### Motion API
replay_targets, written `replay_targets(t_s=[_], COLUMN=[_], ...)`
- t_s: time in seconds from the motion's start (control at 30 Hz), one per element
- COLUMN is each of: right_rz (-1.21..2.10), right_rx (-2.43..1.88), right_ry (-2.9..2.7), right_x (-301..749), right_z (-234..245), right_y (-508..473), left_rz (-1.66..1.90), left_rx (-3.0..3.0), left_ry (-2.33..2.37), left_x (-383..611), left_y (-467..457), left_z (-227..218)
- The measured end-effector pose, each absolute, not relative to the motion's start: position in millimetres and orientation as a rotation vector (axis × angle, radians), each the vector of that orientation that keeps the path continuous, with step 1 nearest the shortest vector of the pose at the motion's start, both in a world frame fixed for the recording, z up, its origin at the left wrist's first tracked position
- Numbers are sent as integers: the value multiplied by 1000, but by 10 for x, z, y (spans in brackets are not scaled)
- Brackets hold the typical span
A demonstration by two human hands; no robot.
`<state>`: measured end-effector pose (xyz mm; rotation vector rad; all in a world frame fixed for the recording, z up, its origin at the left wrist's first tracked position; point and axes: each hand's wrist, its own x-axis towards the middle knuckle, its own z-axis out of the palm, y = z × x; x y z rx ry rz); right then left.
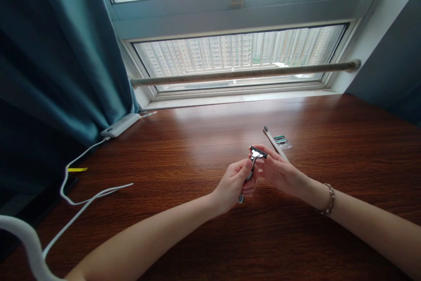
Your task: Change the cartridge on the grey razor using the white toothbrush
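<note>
We see both hands close together right of centre in the frame, meeting around a razor point(253, 166). The left hand point(235, 182) is wrapped around its handle, whose lower end pokes out beneath the fist, and the thumb lies along the neck. The right hand point(279, 172) has its fingers curled at the razor's head; we cannot tell whether they grip it or only rest against it. A bracelet point(330, 200) circles the right wrist.

Just beyond the right hand, we find a small clear plastic tray point(288, 146) on the tabletop point(184, 149). In it sit two dark razor cartridges with green strips point(280, 140), side by side; we cannot make out whether it has a lid. Next to the tray, on its left, lies a toothbrush point(272, 140), dark bristles toward the window point(237, 53), its lower end hidden by the right hand. At the left of the frame, we see a white cable point(80, 204) plugged into a white device point(121, 126) near the curtain point(82, 53).
</note>
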<state>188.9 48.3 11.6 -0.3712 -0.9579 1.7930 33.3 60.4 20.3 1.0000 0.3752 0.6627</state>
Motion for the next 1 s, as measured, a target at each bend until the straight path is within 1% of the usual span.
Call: replay_targets(t_s=[0.23, 0.57, 0.8, 1.0], right_rz=[1781, 1756, 1679, 1575], right_rx=[-460, -457, -605, -764], right_ry=[-1000, -928, -932, -1033], right_x=[1895, 1869, 1897, 1918], right_z=[143, 128, 120, 125], right_y=[499, 497, 551, 603], left_rz=[608, 639, 816, 831], left_rx=[988, 1036, 1286, 1207], left_ry=[386, 424, 650, 712], left_x=[326, 332, 325, 315], left_y=[596, 593, 589, 695], left_z=[190, 234, 260, 191])
